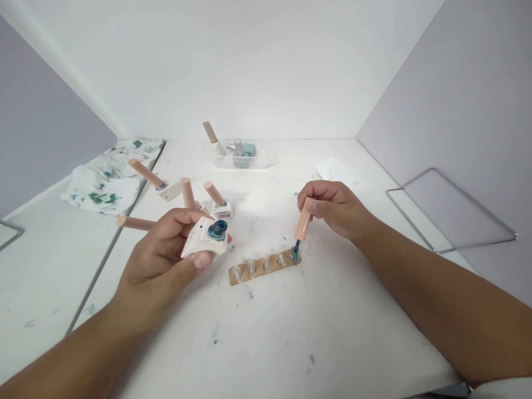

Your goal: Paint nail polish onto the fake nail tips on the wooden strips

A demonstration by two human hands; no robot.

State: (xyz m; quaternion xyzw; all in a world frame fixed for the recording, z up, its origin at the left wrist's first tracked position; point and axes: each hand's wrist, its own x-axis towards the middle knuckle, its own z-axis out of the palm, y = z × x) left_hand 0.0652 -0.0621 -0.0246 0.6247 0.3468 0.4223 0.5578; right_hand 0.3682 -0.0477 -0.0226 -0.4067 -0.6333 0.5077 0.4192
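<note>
- Head view: the right hand [336, 208] is closed around the peach handle of a nail polish brush [302, 226], whose teal-wet tip is set against the end nail of a cardboard strip of clear false nails [262, 266].
- The left hand [166, 249] is clamped on an open white polish bottle [206, 237], held tilted above the table [291, 343], its teal-rimmed mouth turned up and toward the strip.
- Behind the left hand, other capped polish bottles [216, 202] stand or lean, just beside each other.
- Farther back, a clear tray [243, 158] holds more bottles; a paint-stained cloth [108, 177] lies at far left.
- Risks, as judged: polish could spill from the tilted bottle if it is tipped further; the unsecured strip could slide under brush pressure and smear teal onto the table.
</note>
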